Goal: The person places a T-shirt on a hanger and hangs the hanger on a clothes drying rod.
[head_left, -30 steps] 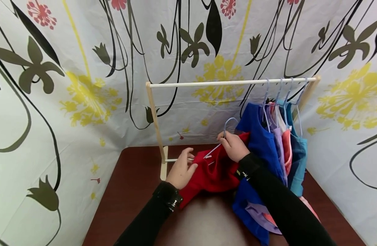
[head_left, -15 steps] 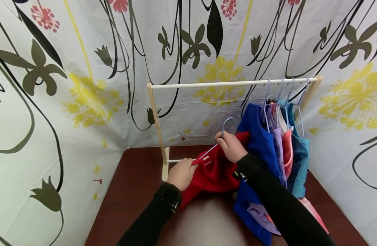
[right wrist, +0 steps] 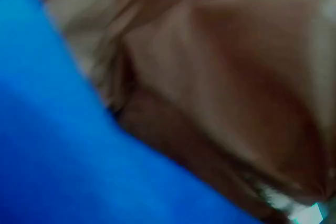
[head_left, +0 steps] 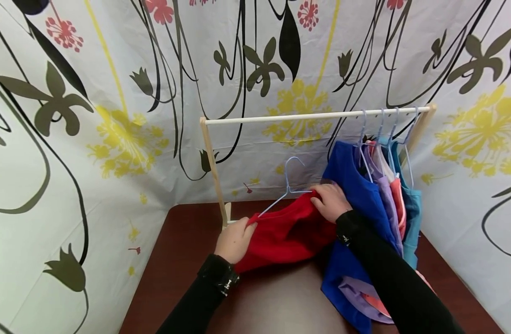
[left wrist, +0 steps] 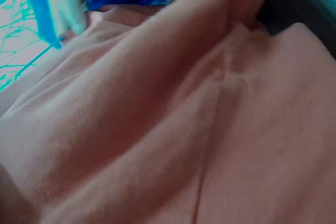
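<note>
I had the red garment (head_left: 286, 234) stretched between both hands over the middle of the table (head_left: 184, 260), towards its back edge. My left hand (head_left: 234, 241) pinched the garment's left end, fingers curled into the cloth — just in front of the rack's left post. My right hand (head_left: 331, 202) gripped the right shoulder of it, fingers closed over the fabric, touching the blue shirt (head_left: 355, 204) beside it. A pale blue hanger (head_left: 290, 185) sat inside the red garment, its hook sticking up free, well below the rail (head_left: 305, 116) and not caught on it. The wooden rack (head_left: 211, 162) stood along the table's back edge. At the right end of the rail, four more hangers carried the blue shirt, then a lilac one (head_left: 382, 185), a coral one (head_left: 399, 199) and a teal one (head_left: 411, 208), packed close, their hems piling on the table near its right edge. Both wrist views showed only cloth pressed up close — blurred, nothing more to read.
</note>
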The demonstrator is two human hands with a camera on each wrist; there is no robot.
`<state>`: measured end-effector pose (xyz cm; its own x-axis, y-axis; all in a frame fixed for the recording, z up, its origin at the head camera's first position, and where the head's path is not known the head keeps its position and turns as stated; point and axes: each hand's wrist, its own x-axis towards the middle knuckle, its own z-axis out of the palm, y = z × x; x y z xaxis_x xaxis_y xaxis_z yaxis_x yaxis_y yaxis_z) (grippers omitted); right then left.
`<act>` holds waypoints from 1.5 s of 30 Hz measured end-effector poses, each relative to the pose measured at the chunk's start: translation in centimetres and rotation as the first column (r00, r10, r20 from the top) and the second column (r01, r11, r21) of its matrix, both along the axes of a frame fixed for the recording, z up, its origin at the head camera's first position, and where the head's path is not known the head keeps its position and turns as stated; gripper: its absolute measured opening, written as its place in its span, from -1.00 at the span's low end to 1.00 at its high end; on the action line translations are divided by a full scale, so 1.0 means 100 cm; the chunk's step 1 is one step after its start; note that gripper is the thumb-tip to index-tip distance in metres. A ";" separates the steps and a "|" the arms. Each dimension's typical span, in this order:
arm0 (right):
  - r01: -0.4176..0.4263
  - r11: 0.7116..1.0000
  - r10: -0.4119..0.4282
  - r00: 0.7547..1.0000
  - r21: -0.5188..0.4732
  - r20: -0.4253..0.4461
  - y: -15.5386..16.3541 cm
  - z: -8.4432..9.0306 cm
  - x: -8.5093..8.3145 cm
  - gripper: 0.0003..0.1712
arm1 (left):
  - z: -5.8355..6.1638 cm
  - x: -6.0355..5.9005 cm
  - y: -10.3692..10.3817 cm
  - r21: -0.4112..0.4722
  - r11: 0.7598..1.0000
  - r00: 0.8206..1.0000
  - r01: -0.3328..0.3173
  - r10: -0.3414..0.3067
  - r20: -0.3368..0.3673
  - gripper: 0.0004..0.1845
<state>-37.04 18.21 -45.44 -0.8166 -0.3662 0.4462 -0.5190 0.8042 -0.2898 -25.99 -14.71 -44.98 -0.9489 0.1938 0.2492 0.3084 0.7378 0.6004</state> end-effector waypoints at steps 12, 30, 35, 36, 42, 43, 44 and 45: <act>0.199 0.947 -0.162 0.974 -0.254 0.158 0.033 -0.012 -0.004 -0.42 | 0.015 0.002 -0.014 0.124 0.992 0.999 -0.004 -0.002 0.053 -0.71; 0.095 0.937 -0.079 0.995 -0.337 0.060 -0.022 0.032 0.014 -0.24 | 0.025 0.017 0.011 0.245 0.965 0.988 0.091 -0.119 0.099 -0.90; 0.042 0.942 -0.004 0.993 -0.333 0.115 -0.035 0.035 0.018 -0.38 | 0.021 0.025 0.029 0.295 0.940 0.971 0.169 -0.210 0.114 -0.90; 0.043 0.941 -0.005 0.993 -0.335 0.115 -0.036 0.035 0.018 -0.43 | 0.020 0.027 0.033 0.299 0.936 0.968 0.184 -0.225 0.108 -0.91; 0.095 0.898 -0.045 0.991 -0.430 0.125 -0.036 0.046 0.017 -0.62 | 0.029 0.041 0.053 0.280 0.920 0.948 0.274 -0.307 0.081 -0.78; 0.103 0.883 -0.051 0.991 -0.458 0.125 -0.035 0.049 0.016 -0.63 | 0.033 0.043 0.056 0.275 0.918 0.944 0.286 -0.320 0.085 -0.74; 0.109 0.868 -0.053 0.990 -0.484 0.127 -0.035 0.053 0.016 -0.63 | 0.037 0.046 0.059 0.269 0.915 0.939 0.300 -0.333 0.087 -0.70; 0.115 0.856 -0.056 0.990 -0.505 0.131 -0.034 0.057 0.015 -0.62 | 0.042 0.048 0.062 0.264 0.912 0.933 0.315 -0.349 0.090 -0.65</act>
<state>-35.51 14.78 -39.73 -0.8876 -0.0381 0.4589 -0.3971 0.5680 -0.7209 -21.22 -8.54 -40.83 -0.8676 0.4533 0.2047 0.4154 0.4342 0.7993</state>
